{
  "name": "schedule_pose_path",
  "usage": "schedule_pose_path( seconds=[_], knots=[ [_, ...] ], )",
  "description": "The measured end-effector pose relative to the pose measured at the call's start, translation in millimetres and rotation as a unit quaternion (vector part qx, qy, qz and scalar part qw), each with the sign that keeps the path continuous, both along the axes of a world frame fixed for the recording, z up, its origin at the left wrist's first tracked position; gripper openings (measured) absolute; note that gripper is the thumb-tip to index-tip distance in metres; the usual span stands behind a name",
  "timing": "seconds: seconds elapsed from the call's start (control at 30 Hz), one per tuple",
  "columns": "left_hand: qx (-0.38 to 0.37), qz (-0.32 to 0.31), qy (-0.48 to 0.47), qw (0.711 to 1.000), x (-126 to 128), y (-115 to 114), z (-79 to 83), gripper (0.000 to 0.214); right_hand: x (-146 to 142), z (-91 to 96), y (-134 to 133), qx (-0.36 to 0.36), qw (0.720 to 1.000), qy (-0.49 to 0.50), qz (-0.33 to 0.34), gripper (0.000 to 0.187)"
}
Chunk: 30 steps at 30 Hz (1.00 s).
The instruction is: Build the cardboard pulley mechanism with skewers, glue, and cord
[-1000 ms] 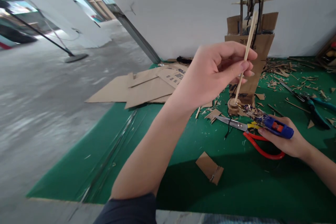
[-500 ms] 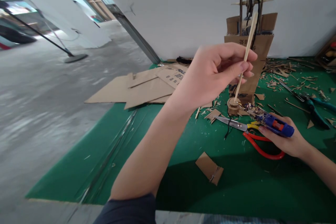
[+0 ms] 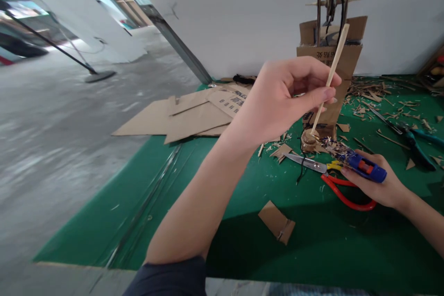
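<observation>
Cardboard tower point(image 3: 349, 64) print: black Chinese characters, too small for me to read
Flat cardboard point(image 3: 197, 120) print: dark lettering, same deal
Box point(image 3: 425, 74), right edge: blurry roundish stuff inside
Left hand point(image 3: 284, 97): pinching a wooden stick point(image 3: 338, 54) — tip down at the cardboard disc point(image 3: 308, 138)
Right hand point(image 3: 390, 190): gripping a blue glue gun point(image 3: 376, 173) — nozzle by the disc

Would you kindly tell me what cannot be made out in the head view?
All in the head view:
- Right hand: most fingers hidden behind the blue tool.
- Stick: too small at its lower tip to tell whether it touches or enters the round cardboard piece.
- Cardboard tower: partly covered by the left hand.
- Crate: cut off by the right edge.
</observation>
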<state>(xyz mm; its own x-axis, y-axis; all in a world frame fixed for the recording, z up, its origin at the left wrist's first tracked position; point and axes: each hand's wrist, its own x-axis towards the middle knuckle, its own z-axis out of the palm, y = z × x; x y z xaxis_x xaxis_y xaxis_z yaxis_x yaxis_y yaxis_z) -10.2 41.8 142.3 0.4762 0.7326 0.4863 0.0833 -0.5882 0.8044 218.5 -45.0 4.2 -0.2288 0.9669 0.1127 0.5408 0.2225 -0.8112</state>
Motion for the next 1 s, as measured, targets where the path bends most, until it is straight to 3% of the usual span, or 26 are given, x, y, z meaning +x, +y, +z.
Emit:
schedule_pose_path(
  seconds=[0.33, 1.0],
  knots=[
    [0.019, 0.001, 0.001, 1.0, -0.7, 1.3, -1.3, 0.004, -1.7, 6.7, 0.4, 0.005, 1.0, 0.016, 0.006, 0.028],
    [0.007, 0.014, -0.007, 1.0, -2.1, 0.1, 0.6, 0.007, -1.2, 1.1, 0.1, -0.001, 1.0, 0.015, -0.008, 0.029]
  ],
)
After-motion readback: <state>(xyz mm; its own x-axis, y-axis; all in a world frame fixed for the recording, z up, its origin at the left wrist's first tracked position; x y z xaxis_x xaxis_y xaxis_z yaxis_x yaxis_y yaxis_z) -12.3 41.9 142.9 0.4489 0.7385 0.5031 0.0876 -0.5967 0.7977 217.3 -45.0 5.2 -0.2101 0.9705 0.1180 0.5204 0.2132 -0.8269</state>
